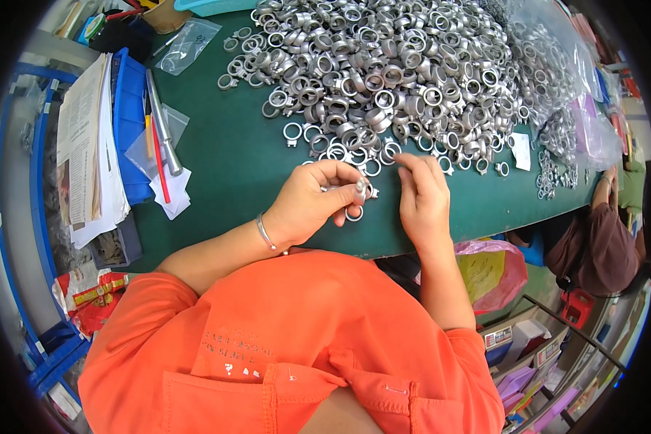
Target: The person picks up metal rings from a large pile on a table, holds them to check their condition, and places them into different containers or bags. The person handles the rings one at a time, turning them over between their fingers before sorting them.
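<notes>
left hand (315,202) pinches a metal ring fitting (359,194) at the desk's (231,166) near edge; right hand (421,195) loosely curled, empty (the heap (383,72) looks mostly unsorted).

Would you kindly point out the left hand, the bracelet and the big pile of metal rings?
left hand (311,199), head view, back of the hand.
bracelet (265,233), head view, band across the wrist.
ring pile (383,72), head view, middle of the heap.

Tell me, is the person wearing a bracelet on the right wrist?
No, the thin silver bracelet sits on the wrist of the left hand; the right hand has a bare wrist.
</notes>
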Motion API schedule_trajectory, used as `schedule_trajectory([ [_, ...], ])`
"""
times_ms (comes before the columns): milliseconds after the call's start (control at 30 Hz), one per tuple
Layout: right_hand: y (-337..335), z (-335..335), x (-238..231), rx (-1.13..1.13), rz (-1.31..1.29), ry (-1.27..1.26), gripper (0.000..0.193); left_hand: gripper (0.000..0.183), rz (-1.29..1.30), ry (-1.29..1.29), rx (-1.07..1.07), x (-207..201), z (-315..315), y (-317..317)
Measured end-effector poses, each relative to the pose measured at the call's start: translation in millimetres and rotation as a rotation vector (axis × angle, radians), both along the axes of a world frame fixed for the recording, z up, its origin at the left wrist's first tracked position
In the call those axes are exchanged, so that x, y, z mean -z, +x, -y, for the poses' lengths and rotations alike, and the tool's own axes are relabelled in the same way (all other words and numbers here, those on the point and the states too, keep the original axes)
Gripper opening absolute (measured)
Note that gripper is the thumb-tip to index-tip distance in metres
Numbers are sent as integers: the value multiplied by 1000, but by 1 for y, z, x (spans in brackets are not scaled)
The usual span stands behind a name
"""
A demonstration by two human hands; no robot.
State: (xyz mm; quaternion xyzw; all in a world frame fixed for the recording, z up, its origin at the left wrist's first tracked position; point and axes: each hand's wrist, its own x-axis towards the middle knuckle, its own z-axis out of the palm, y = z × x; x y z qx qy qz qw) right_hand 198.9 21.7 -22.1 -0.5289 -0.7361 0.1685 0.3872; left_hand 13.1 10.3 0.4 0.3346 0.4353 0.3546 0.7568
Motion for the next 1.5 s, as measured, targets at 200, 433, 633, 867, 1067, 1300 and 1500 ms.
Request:
schedule_trajectory([
  [200, 6, -8, 7, -50, -139, -168, 11, 15, 265, -180, -46, -5, -4, -4],
  [433, 3, 16, -3, -201, -672, -496, 7, 12, 54, -84, 33, -5, -6, 3],
  [633, -6, 21, -5, -200, -674, -242, 16, 10, -149, 296, 56, -3, -5, 7],
  [867, -5, 19, -10, -276, -1039, -739, 24, 7, -223, 486, 59, -2, -1, 6],
  [1067, -6, 20, -7, -312, -1254, -697, 23, 15, -224, 410, 28, 0, -1, 4],
  [1300, -2, 22, -3, -340, -1378, -554, 34, 26, 239, -134, -26, -7, -5, -1],
  [1500, 0, 24, 0, -347, -1365, -491, 33, 17, 291, -249, 134, -3, -7, -4],
])
